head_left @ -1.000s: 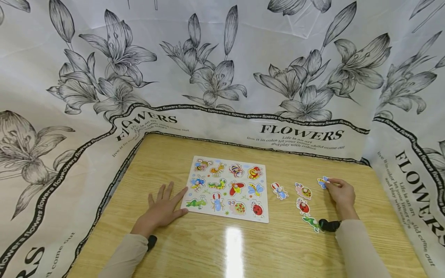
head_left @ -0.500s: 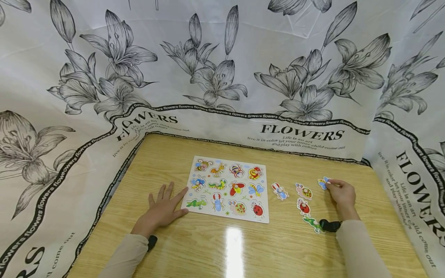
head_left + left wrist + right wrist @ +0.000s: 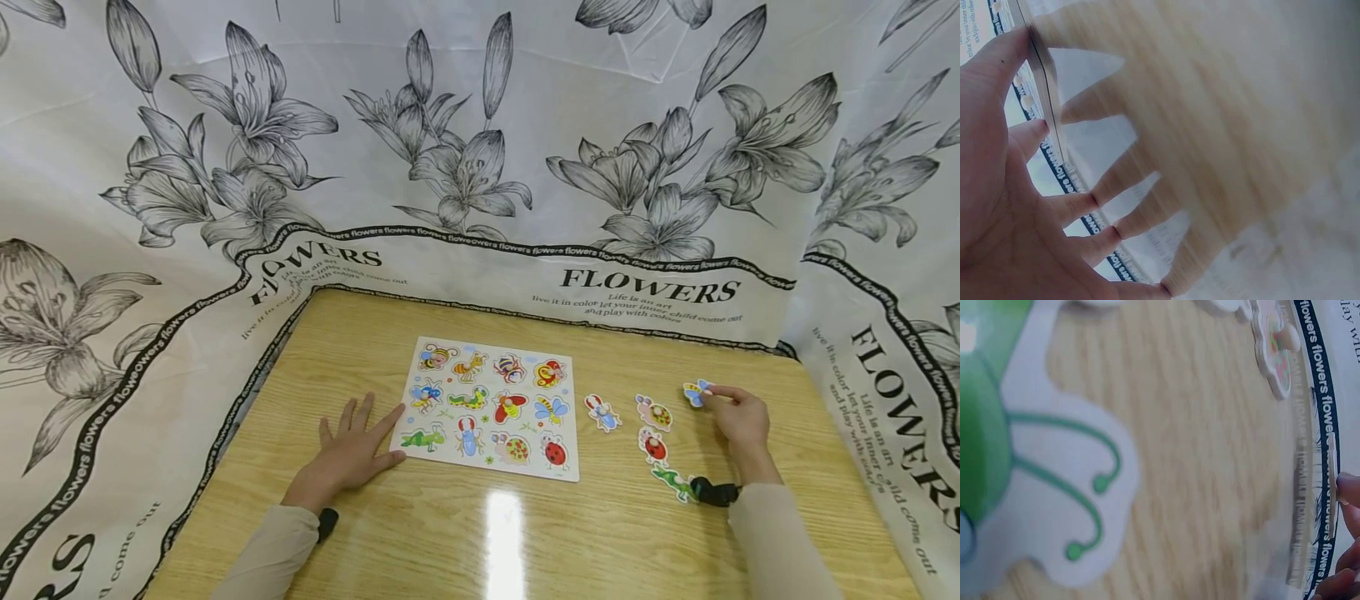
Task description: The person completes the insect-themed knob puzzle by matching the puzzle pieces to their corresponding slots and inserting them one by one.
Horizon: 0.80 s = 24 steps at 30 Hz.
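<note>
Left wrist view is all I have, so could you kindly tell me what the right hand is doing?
Observer: The right hand is pinching a blue-winged insect piece.
Operator: Thank you; which loose piece lies closest to the board?
Observer: The blue beetle piece, just off the board's right edge.
Operator: And which is nearest the right wrist, please?
Observer: The green grasshopper piece; in the head view it sits right by the black wrist device.

Home or studio, I can't tell: white flower-printed fabric (image 3: 532,92) hangs round three sides of a glossy wood-grain surface (image 3: 600,533), closing it in like a booth.
</note>
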{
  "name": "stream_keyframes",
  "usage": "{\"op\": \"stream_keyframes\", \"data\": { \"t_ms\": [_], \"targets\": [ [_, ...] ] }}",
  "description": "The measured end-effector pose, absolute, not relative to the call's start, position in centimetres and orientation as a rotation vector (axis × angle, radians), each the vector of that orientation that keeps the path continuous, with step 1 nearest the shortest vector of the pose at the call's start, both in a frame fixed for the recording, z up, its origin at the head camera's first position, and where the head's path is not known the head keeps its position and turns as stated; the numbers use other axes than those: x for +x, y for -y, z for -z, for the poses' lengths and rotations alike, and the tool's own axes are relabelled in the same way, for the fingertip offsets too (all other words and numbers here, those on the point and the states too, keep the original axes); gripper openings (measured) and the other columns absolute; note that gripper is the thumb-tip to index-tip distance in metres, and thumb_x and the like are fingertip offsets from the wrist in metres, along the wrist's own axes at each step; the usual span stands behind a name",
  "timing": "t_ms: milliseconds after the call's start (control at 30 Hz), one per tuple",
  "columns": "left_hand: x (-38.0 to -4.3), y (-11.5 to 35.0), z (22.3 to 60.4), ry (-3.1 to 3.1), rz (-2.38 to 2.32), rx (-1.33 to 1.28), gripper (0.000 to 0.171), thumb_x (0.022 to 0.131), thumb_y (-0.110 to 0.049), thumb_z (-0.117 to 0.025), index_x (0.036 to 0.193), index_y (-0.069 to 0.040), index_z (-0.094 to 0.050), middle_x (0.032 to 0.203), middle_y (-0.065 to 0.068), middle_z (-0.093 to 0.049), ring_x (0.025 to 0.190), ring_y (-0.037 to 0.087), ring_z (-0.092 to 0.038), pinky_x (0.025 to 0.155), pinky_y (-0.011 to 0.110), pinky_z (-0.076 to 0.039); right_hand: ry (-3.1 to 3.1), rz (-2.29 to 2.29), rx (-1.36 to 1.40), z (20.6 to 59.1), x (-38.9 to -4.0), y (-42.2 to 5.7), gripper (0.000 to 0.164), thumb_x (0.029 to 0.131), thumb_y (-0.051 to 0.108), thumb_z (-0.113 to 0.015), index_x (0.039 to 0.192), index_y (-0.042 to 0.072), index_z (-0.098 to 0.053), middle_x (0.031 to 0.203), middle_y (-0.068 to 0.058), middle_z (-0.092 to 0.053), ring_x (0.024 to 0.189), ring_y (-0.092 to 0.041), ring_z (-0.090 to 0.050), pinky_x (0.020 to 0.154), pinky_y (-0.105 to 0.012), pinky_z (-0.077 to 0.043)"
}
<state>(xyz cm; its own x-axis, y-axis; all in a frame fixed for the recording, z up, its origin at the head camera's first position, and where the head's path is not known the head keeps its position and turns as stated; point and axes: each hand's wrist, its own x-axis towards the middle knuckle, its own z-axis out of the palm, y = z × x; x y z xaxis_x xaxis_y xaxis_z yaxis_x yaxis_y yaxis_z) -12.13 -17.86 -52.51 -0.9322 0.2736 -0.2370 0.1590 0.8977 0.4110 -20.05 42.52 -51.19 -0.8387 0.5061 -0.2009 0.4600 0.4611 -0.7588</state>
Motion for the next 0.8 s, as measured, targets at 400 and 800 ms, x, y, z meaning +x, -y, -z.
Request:
{"op": "stream_keyframes", "data": {
  "t_ms": [400,800],
  "targets": [
    [-12.1,17.8,52.5,-2.774,-0.57,0.322,0.075,0.097,-0.054,-0.059,0.16,-0.03,-0.028,0.165,0.023,-0.005,0.147,0.05,0.002,0.101,0.081,0.002,2.703,-1.29,-0.682,50.7,-19.6,-40.3,0.046,0.094,0.029,-0.07,0.127,-0.003,-0.066,0.074,-0.003,-0.043,0.062,-0.016,-0.04,0.05,-0.029,-0.035],
    [-12.0,17.7,52.2,-2.781,-0.568,0.321,0.074,0.097,-0.053,-0.06,0.16,-0.028,-0.029,0.164,0.023,-0.006,0.147,0.051,0.0,0.101,0.081,0.001,2.763,-1.32,-0.497,50.4,-19.4,-36.3,0.041,0.096,0.029,-0.069,0.124,-0.001,-0.067,0.085,-0.007,-0.04,0.069,-0.02,-0.038,0.051,-0.029,-0.033]
  ]
}}
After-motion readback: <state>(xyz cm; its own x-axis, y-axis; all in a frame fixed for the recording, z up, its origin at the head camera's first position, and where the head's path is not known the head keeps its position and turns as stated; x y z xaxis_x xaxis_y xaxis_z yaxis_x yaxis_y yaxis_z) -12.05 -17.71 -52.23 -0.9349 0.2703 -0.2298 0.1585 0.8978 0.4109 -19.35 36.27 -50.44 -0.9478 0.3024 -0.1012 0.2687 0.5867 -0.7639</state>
